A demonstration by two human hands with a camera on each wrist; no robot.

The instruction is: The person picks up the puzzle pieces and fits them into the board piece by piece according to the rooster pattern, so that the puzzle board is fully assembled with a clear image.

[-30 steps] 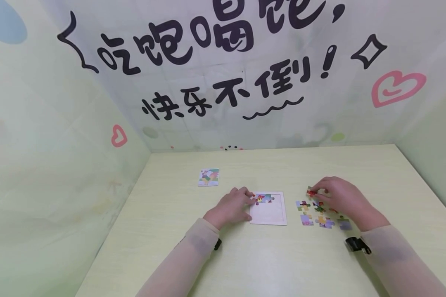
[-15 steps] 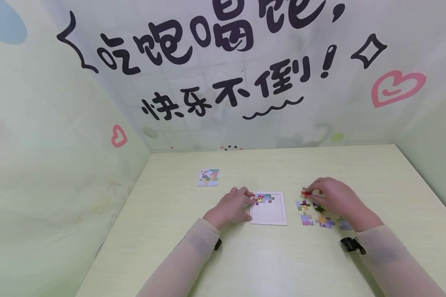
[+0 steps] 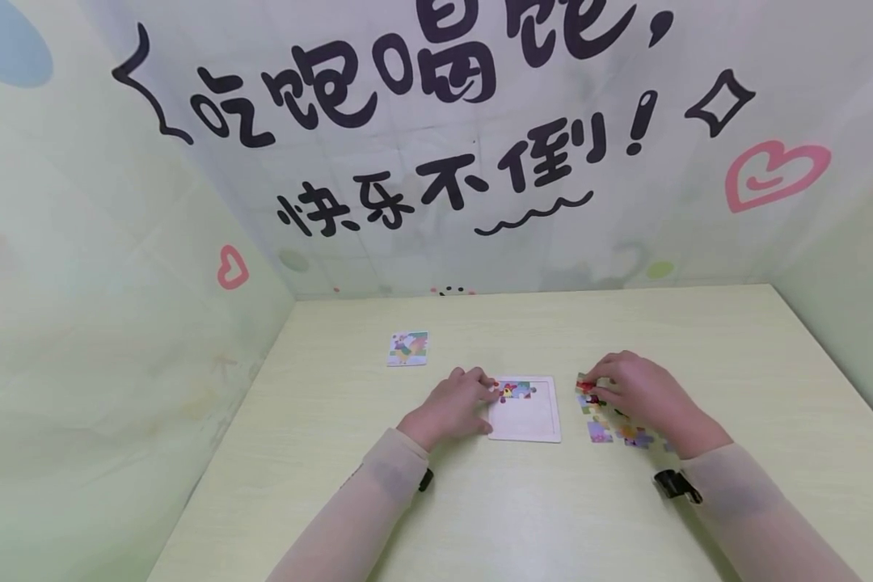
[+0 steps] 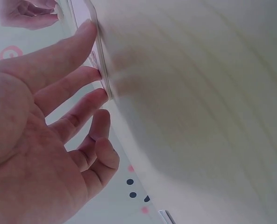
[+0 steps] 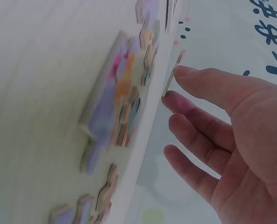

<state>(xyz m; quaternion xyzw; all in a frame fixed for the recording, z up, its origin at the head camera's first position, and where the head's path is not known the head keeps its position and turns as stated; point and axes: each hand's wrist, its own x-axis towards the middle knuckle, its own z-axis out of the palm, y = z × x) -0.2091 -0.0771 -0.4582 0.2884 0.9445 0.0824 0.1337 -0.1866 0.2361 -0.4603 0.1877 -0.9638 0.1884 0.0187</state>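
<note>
On the table, I see loose puzzle pieces between the white tray and the table's right edge, some partly hidden. The left hand has its fingers spread, with the thumb and two fingertips touching the tray's left edge. I see joined pieces in the tray's far left corner. The right hand pinches one red piece between thumb and finger. A picture card lies near the table's far edge, left of the middle.

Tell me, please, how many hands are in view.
2: left hand touching the left edge of the tray, right hand pinching a puzzle piece to the tray's right.
</note>
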